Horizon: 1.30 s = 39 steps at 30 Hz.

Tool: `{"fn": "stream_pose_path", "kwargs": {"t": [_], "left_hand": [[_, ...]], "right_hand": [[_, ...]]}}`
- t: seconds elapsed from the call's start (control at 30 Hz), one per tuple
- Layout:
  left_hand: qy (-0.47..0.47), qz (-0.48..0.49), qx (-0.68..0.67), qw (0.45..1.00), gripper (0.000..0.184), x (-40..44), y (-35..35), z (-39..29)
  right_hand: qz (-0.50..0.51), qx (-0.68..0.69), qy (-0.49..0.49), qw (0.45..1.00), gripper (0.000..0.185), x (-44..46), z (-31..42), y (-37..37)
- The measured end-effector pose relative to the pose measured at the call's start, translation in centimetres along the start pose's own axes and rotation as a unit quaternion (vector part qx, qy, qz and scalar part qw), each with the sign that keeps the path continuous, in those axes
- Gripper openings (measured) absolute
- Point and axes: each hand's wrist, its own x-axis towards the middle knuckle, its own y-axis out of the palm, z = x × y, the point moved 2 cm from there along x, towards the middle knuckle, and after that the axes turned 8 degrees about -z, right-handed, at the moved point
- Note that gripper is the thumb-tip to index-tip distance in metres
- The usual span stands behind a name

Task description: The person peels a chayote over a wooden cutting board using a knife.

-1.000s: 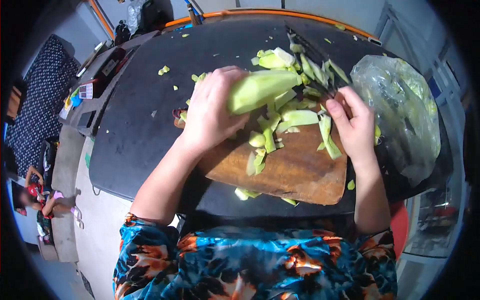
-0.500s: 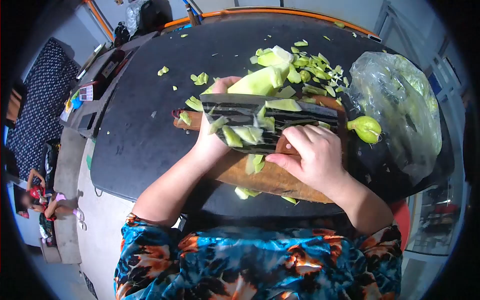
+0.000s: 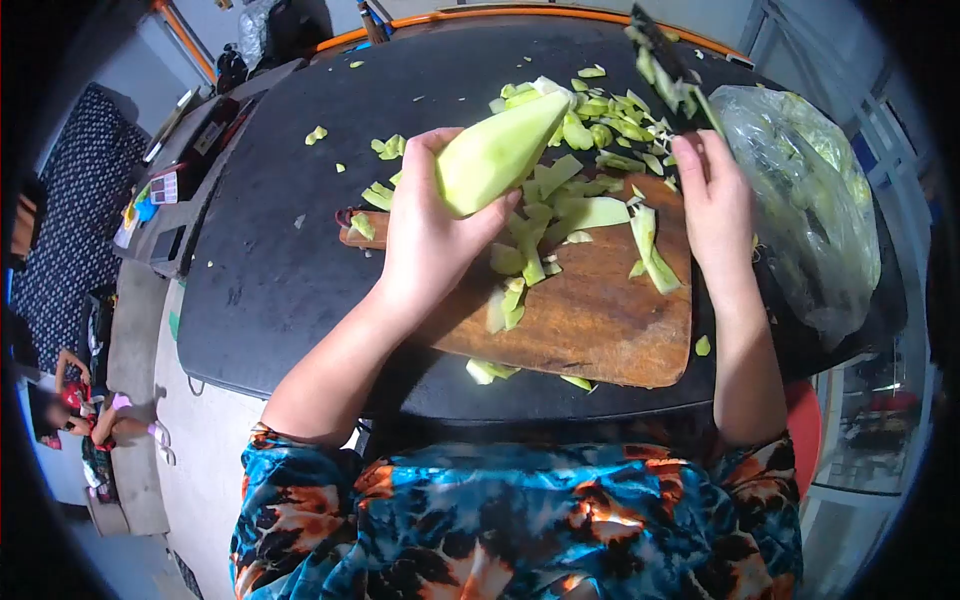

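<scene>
My left hand [image 3: 430, 225] is wrapped round a peeled pale green fruit [image 3: 500, 150], held above the left part of a wooden cutting board [image 3: 590, 325]. Raised at the right, my right hand [image 3: 715, 195] grips a cleaver [image 3: 665, 75], its dark blade tilted up and away with green bits stuck to it. The handle is hidden in my fingers. Strips of green peel [image 3: 595, 212] lie on the board, and many small peel pieces [image 3: 620, 125] are scattered beyond it.
The board rests on a black table [image 3: 270, 260]. A clear plastic bag [image 3: 800, 200] with green contents stands at the right. A red stool [image 3: 802, 440] shows beneath the table's right side. Another person [image 3: 90, 410] sits far left.
The cleaver was low across the fruit and board half a second ago; my right hand has swung it up and to the right. The fruit in my left hand now points up and right.
</scene>
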Motion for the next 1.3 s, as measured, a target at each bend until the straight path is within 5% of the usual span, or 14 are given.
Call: {"fn": "stream_pose_path", "kwargs": {"t": [0.13, 0.5, 0.73, 0.83, 0.87, 0.93, 0.97, 1.0, 1.07, 1.3], "left_hand": [[-0.005, 0.015, -0.038, 0.999, 0.058, 0.5, -0.4, -0.4], [-0.161, 0.136, -0.352, 0.912, 0.066, -0.4, 0.6, 0.6], [-0.381, 0.116, -0.627, 0.669, 0.053, 0.1, 0.4, 1.3], [-0.372, 0.085, -0.575, 0.724, 0.054, -0.2, 0.5, 2.1], [-0.348, 0.092, -0.491, 0.793, 0.061, -0.2, 0.2, 2.7], [-0.113, 0.073, -0.236, 0.962, 0.069, 0.6, -0.4, 0.9], [0.121, 0.04, 0.008, 0.992, 0.076, 1.2, -1.3, -0.3], [0.213, 0.087, 0.081, 0.97, 0.076, 1.4, -1.4, -0.3], [0.171, 0.124, 0.076, 0.974, 0.079, 0.9, -1.3, -1.0], [0.265, 0.208, 0.075, 0.938, 0.077, 0.9, -0.7, -0.8]], "right_hand": [[0.079, 0.121, 0.004, 0.99, 0.024, -1.9, 2.9, -0.3], [0.186, 0.147, -0.092, 0.967, 0.021, -4.1, 4.9, 0.5], [0.176, 0.218, -0.014, 0.96, 0.025, -3.7, 3.6, 0.7], [0.186, 0.283, 0.064, 0.939, 0.023, -3.4, 2.7, 0.9], [0.184, 0.283, 0.072, 0.939, 0.023, -3.2, 2.5, 0.8], [0.178, 0.282, 0.091, 0.938, 0.024, -2.9, 2.1, 0.5], [0.161, 0.312, 0.096, 0.931, 0.024, -2.9, 2.1, 0.7], [0.157, 0.32, 0.097, 0.929, 0.024, -2.8, 1.8, 0.7], [0.149, 0.334, 0.1, 0.925, 0.024, -2.7, 1.4, 0.7], [0.157, 0.335, 0.114, 0.922, 0.026, -2.5, 1.1, 0.8]]}}
